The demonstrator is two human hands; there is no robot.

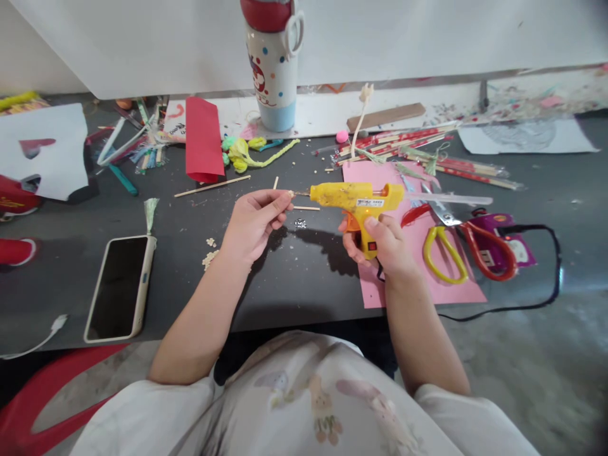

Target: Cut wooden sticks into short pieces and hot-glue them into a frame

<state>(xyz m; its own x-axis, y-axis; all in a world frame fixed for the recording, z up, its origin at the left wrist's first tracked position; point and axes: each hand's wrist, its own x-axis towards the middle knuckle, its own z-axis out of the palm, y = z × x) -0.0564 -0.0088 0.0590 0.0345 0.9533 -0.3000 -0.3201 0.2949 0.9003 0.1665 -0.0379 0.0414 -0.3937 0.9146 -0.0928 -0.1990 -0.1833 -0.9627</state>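
My right hand (pixel 380 244) grips the handle of a yellow hot glue gun (pixel 354 197), a finger on its orange trigger. The nozzle points left, and a clear glue stick juts out of the back. My left hand (pixel 256 221) pinches a short thin wooden stick (pixel 281 215) between thumb and fingers, its tip right at the gun's nozzle. Both hands hover over the dark table (pixel 294 278). The gun's black cord (pixel 546 266) trails off to the right.
A phone (pixel 118 288) lies at the left. Scissors with a yellow and a red handle (pixel 468 247) rest on pink paper (pixel 418 253). At the back: a spotted bottle (pixel 273 69), a red folded sheet (pixel 203 139), loose sticks, yarn and chopstick packs (pixel 427 149).
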